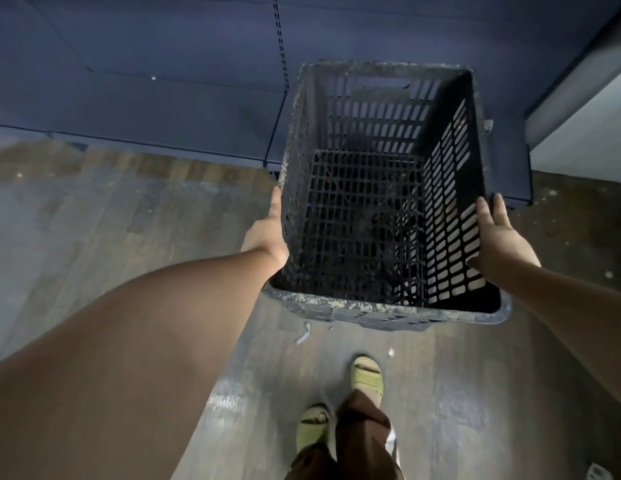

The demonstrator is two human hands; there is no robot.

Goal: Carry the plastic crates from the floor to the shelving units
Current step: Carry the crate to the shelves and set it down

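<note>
A dark slotted plastic crate (340, 306), empty and dusty along its rim, hangs above the floor in front of me. My left hand (267, 230) presses flat against its left wall with fingers straight. My right hand (499, 233) presses against the right wall, fingers spread and straight over the rim. The crate's far end reaches over the lowest blue shelf (163, 109) of the shelving unit; whether it touches the shelf I cannot tell.
Blue shelving with a slotted upright (280, 36) fills the far side. A pale unit (586, 109) stands at the right. The dusty wooden floor (94, 220) holds small debris (304, 336). My feet in green sandals (366, 375) stand below the crate.
</note>
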